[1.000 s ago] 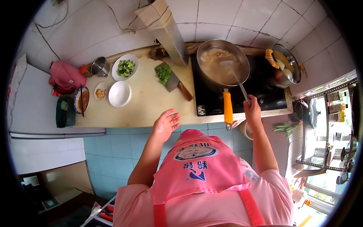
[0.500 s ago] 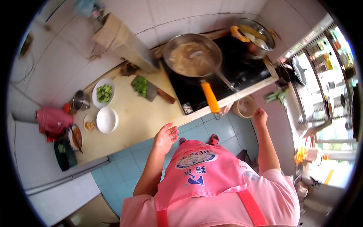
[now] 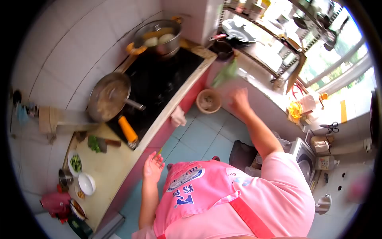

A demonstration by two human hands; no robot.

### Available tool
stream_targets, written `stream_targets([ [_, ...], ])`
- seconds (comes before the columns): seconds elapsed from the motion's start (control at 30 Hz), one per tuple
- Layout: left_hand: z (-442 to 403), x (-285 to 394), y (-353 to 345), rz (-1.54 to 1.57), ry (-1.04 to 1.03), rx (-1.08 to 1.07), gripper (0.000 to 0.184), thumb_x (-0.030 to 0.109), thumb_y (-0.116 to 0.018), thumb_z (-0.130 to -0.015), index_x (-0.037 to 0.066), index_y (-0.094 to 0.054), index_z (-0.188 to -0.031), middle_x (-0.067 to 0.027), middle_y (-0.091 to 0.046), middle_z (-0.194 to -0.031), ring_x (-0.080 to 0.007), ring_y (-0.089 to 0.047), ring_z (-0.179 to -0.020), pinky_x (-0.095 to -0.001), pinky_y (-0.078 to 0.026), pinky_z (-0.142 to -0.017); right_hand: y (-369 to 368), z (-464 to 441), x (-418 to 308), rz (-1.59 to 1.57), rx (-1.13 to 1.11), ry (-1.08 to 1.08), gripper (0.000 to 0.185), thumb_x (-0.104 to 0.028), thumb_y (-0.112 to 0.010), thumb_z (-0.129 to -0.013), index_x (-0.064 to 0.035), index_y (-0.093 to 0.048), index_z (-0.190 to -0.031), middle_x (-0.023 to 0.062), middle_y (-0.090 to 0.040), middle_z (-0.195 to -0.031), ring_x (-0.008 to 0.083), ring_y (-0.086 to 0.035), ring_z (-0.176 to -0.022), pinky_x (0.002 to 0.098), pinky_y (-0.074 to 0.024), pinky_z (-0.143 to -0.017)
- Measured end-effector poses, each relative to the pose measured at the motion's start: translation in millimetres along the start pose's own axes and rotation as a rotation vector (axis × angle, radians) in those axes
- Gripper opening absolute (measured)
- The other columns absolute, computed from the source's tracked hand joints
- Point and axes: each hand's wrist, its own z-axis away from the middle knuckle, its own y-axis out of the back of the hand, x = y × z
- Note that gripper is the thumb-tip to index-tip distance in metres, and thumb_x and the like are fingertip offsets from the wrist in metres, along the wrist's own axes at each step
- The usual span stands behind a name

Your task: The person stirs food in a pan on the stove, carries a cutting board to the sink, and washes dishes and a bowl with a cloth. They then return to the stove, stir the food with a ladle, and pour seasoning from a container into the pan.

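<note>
My left hand [image 3: 153, 167] is raised near the counter's front edge, palm up, with its fingers apart and nothing in it. My right hand [image 3: 239, 100] reaches forward by the wall below the window. Motion blurs its fingers, so their grip cannot be made out. Just beyond it, a blurred bunch of greens [image 3: 226, 73] hangs at the end of the sill, a small gap from the hand. To the hand's left, a round tan bin [image 3: 208, 101] stands on the floor.
On the black cooktop [image 3: 167, 79] sit a frying pan [image 3: 109, 96] with a utensil in it and a steel pot [image 3: 163, 36]. The counter [image 3: 113, 167] carries a cleaver [image 3: 104, 145] with chopped greens, plus bowls [image 3: 87, 184]. A dark bag [image 3: 242, 154] lies on the floor.
The view has turned to the right. My right hand has moved from beside the bin toward the greens at the sill. My left hand stays open.
</note>
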Motion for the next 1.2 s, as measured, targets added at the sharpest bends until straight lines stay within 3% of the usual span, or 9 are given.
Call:
stream_targets([
  [0.03,-6.1,-10.9,-19.3,-0.016,-0.003,0.005,0.038,0.039,-0.051,-0.093,0.016,-0.052,-0.122,-0.0041,-0.059,-0.110,-0.0173,-0.057,-0.098,-0.0357,-0.046,-0.084,-19.2,28.1,13.9,-0.387,-0.255,-0.093,0.028,-0.016,-0.072,-0.075,-0.0068,-0.064,-0.100,0.0134,-0.063,-0.088,0.0344,-0.059,-0.093,0.0423,-0.0478,-0.081],
  [0.13,-20.8,-54.8,-65.2,-0.025,0.028,-0.011,0.032,0.040,-0.051,-0.093,0.017,-0.057,-0.116,-0.0014,-0.061,-0.106,-0.0161,-0.059,-0.096,-0.0368,-0.048,-0.081,-51.2,119.8,4.4,-1.072,-0.258,-0.701,0.026,-0.027,-0.066,-0.090,-0.0053,-0.061,-0.103,0.0050,-0.062,-0.080,0.0171,-0.062,-0.074,0.0322,-0.0518,-0.066],
  [0.23,-38.8,-90.8,-109.6,-0.036,0.072,-0.019,0.031,0.039,-0.051,-0.093,0.017,-0.057,-0.114,-0.0015,-0.061,-0.106,-0.0163,-0.059,-0.095,-0.0372,-0.048,-0.081,-60.1,204.8,-6.0,-1.562,-0.304,-1.407,0.030,-0.035,-0.055,-0.096,-0.0072,-0.054,-0.106,0.0081,-0.059,-0.090,0.0189,-0.062,-0.074,0.0356,-0.0520,-0.058],
  [0.37,-53.0,-113.5,-166.4,-0.094,0.132,0.000,0.035,0.038,-0.050,-0.093,0.015,-0.053,-0.119,-0.0049,-0.059,-0.109,-0.0176,-0.057,-0.097,-0.0380,-0.046,-0.083,-57.2,257.2,-24.0,-1.445,-0.641,-1.320,0.037,-0.039,-0.054,-0.095,-0.0036,-0.052,-0.105,0.0108,-0.060,-0.096,0.0215,-0.062,-0.082,0.0365,-0.0546,-0.071],
  [0.5,-76.9,-101.1,-200.5,-0.163,0.124,-0.021,0.030,0.038,-0.051,-0.093,0.016,-0.057,-0.113,-0.0031,-0.061,-0.106,-0.0168,-0.059,-0.095,-0.0373,-0.048,-0.081,-50.7,189.8,64.5,-1.016,-0.372,-0.935,0.033,-0.029,-0.065,-0.090,-0.0016,-0.057,-0.106,0.0082,-0.064,-0.096,0.0173,-0.062,-0.086,0.0306,-0.0521,-0.077],
  [0.63,-117.0,-77.6,-229.1,-0.201,0.113,-0.072,0.031,0.036,-0.052,-0.093,0.015,-0.055,-0.115,-0.0045,-0.062,-0.106,-0.0180,-0.060,-0.094,-0.0375,-0.048,-0.080,-24.9,110.4,157.2,-1.010,0.031,-0.960,0.037,-0.022,-0.076,-0.080,-0.0004,-0.058,-0.105,0.0111,-0.065,-0.094,0.0193,-0.063,-0.086,0.0323,-0.0523,-0.078],
  [0.83,-179.5,-31.2,-285.4,-0.233,0.183,-0.149,0.032,0.034,-0.054,-0.092,0.012,-0.055,-0.114,-0.0056,-0.063,-0.102,-0.0185,-0.062,-0.090,-0.0358,-0.049,-0.078,30.5,5.4,254.8,-1.044,0.348,-0.855,0.061,-0.019,-0.082,-0.074,-0.0004,-0.047,-0.120,0.0141,-0.058,-0.115,0.0214,-0.057,-0.108,0.0331,-0.0457,-0.097],
  [1.1,-202.5,2.9,-341.9,-0.235,0.106,-0.167,0.033,0.033,-0.053,-0.093,0.012,-0.055,-0.117,-0.0056,-0.062,-0.103,-0.0182,-0.061,-0.091,-0.0359,-0.050,-0.077,57.1,-221.1,385.1,-0.640,0.429,-0.632,0.095,-0.042,-0.087,-0.063,0.0061,-0.039,-0.130,0.0236,-0.051,-0.129,0.0309,-0.054,-0.118,0.0394,-0.0439,-0.100],
  [1.2,-199.9,-3.4,-335.5,-0.159,0.058,-0.117,0.031,0.033,-0.052,-0.093,0.013,-0.057,-0.116,-0.0034,-0.063,-0.102,-0.0177,-0.061,-0.091,-0.0364,-0.050,-0.077,41.2,-296.4,447.5,-0.517,0.438,-0.729,0.099,-0.044,-0.087,-0.061,0.0067,-0.039,-0.131,0.0255,-0.053,-0.125,0.0325,-0.055,-0.116,0.0381,-0.0446,-0.098],
])
